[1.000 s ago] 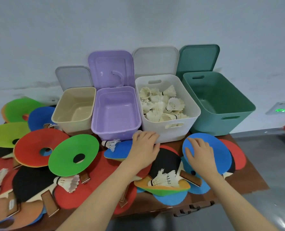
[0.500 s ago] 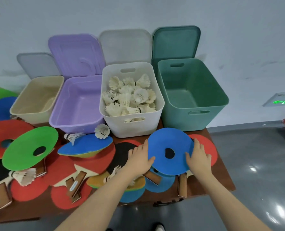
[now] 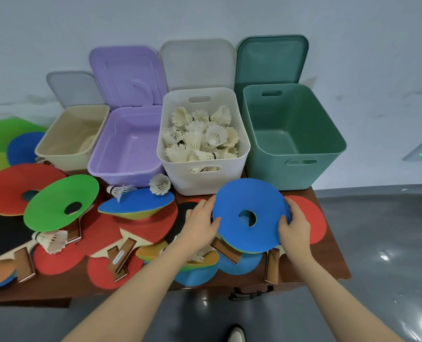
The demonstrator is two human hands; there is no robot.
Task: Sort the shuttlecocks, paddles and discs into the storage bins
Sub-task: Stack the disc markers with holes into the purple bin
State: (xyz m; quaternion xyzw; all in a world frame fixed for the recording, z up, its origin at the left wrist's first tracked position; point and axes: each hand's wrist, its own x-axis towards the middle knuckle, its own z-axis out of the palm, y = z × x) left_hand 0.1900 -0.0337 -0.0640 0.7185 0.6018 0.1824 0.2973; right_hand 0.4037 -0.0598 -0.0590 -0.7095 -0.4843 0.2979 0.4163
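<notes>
Head view. Blue disc (image 3: 250,214) with centre hole held between both hands, tilted up off the pile at the right end of the table (image 3: 328,262). Left hand (image 3: 200,223) grasps the disc rim at 9 o'clock: thumb on the blue face, fingers curled behind the edge. Right hand (image 3: 294,225) grasps the rim at about 3 to 4 o'clock, thumb on the face, fingers behind. The disc lies between the two grips, its hole roughly midway.

Disc sits just in front of the white bin (image 3: 205,178) and green bin (image 3: 294,166), at 6 o'clock from the gap between them; not touching either as far as can be seen. White bin holds shuttlecocks (image 3: 200,137). Green bin shows only bare floor. Purple bin (image 3: 126,154) and beige bin (image 3: 69,141) stand at 9 o'clock from the white one; lids lean on the wall behind all four.

Under the held disc: a red disc (image 3: 311,218) at 3 o'clock, paddle handles (image 3: 226,250) at 6 o'clock. Green disc (image 3: 59,203) lies well apart at 9 o'clock. Two loose shuttlecocks (image 3: 159,185) rest on a blue-faced disc (image 3: 136,206) beside the purple bin.
</notes>
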